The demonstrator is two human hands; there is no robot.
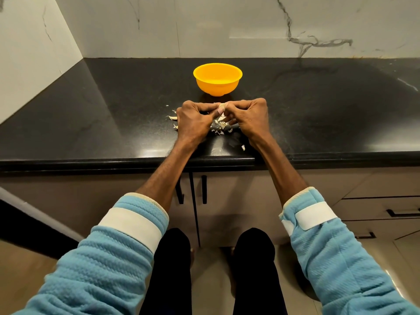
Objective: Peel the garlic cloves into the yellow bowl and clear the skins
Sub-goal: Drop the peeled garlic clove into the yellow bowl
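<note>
Two hands work near the front edge of the worktop (pixel 91 110), about mid-span. Leftmost item: a curled stray skin (pixel 172 118), just beside the left hand. Left hand (pixel 193 120): fingers curled, thumb and fingertips pinching one side of a garlic clove (pixel 221 108). The clove is held between the two hands, slightly above the surface. It sits directly in front of the yellow bowl (pixel 217 79), which stands toward the back edge, near the hands but apart from them. Bowl interior: no cloves visible from this angle; cannot confirm contents. Below the clove, between the hands: a loose heap of skins (pixel 219 126). Right hand (pixel 248 117): fingers curled, pinching the clove's other side, apparently picking at its skin. One more flake (pixel 243 147) lies close to the front edge, right of the heap. Judgement: the step in hand is stripping this clove. To do it well, the left hand should hold firm without crushing. The right should pull the skin off in long strips, working over the heap so scraps land together and clear in one sweep. Only a fully bare clove should go into the bowl.
</note>
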